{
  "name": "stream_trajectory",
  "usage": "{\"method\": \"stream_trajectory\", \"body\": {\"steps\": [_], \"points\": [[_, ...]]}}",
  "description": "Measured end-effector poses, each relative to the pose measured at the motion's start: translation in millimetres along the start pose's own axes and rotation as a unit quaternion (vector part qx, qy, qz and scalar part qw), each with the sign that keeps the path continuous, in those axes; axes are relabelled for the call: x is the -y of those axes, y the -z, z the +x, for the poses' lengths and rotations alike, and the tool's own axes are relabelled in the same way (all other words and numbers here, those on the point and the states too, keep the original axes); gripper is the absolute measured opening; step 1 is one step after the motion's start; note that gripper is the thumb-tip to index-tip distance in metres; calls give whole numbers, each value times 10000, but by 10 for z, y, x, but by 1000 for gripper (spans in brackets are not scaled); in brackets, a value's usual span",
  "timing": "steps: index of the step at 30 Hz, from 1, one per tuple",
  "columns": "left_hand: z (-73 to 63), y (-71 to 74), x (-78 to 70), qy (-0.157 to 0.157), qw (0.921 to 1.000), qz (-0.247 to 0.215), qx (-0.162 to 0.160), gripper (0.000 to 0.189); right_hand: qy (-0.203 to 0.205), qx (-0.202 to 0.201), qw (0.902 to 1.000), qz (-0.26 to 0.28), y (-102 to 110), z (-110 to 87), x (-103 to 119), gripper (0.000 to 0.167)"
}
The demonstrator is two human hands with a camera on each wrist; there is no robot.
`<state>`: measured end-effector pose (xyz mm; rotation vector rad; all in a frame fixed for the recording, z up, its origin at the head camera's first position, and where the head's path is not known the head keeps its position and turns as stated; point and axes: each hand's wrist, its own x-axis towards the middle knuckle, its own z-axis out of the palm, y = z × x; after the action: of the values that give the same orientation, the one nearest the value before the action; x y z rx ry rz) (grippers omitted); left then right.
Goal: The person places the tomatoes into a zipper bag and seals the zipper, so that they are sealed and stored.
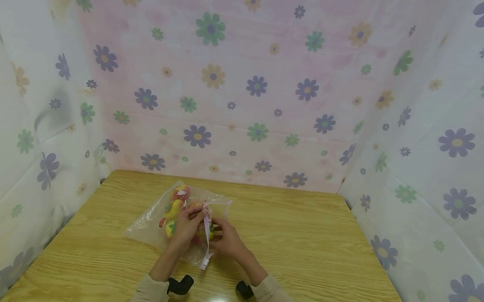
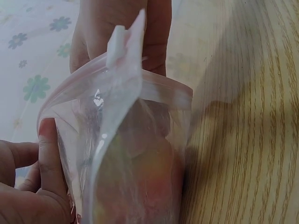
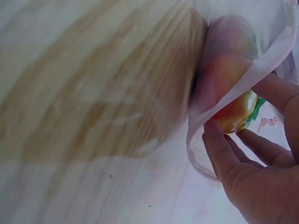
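A clear zip bag point(image 1: 145, 228) with a pale pink zip strip point(image 1: 207, 233) lies on the table, holding several red and yellow toy fruits point(image 1: 174, 209). At its mouth, my left hand point(image 1: 187, 227) pinches the edge of the bag. My right hand point(image 1: 227, 240) reaches into the opening from the right. In the right wrist view, its thumb and fingers point(image 3: 219, 144) hold a red-yellow toy fruit point(image 3: 231, 88) with a green leaf. The left wrist view shows the mouth spread apart, with the white slider point(image 2: 117, 46) at one end of the zip.
The wooden table point(image 1: 303, 243) extends to the right of the bag. Flowered cloth point(image 1: 236, 92) encloses its back and sides. A black wrist mount point(image 1: 181, 284) sits by the left sleeve, another point(image 1: 244, 290) by the right sleeve.
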<state>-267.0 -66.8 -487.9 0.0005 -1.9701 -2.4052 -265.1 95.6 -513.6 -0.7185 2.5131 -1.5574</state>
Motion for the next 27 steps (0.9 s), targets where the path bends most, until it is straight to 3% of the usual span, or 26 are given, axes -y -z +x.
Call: {"method": "stream_trajectory", "body": {"steps": [5, 9, 14, 21, 27], "points": [[-15, 10, -8, -17, 9999, 117, -52, 30, 81, -144, 9997, 164, -5, -45, 14, 57], [-13, 11, 0, -53, 9999, 83, 32, 29, 338, -636, 9973, 113, 3, -83, 22, 49], [-11, 7, 10, -18, 10000, 19, 19, 28, 747, -1412, 9872, 30, 18, -77, 20, 35], [-27, 8, 20, 54, 9999, -112, -15, 29, 644, -2190, 9731, 298, 90, -32, 21, 22], [-26, 19, 42, 74, 9996, -252, 90, 28, 765, -2661, 9609, -6, 203, 41, -31, 25]]}}
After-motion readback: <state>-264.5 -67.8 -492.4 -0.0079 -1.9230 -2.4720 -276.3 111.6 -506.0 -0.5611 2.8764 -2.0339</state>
